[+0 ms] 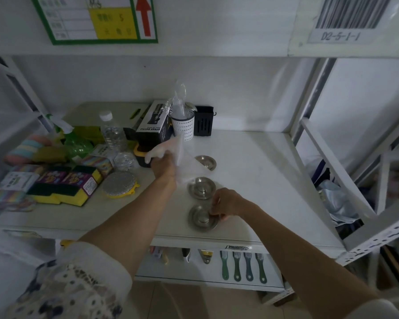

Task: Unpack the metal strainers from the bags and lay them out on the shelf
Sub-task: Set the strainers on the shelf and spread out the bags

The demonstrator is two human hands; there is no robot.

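Observation:
Three round metal strainers lie in a row on the white shelf [251, 180]: a far one [207, 161], a middle one [199, 188] and a near one [199, 218]. My right hand [226, 204] pinches the right rim of the near strainer, which rests on the shelf. My left hand [162, 166] is raised above the shelf and grips a clear, empty-looking plastic bag [182, 162] that hangs over the far and middle strainers and partly veils them.
Left of the strainers lie a scouring pad [119, 184], sponge packs [67, 187], a water bottle [112, 132] and a spray-bottle box [154, 124]. A white perforated holder [183, 125] and a black one [203, 122] stand behind. Brushes [242, 265] hang below the shelf.

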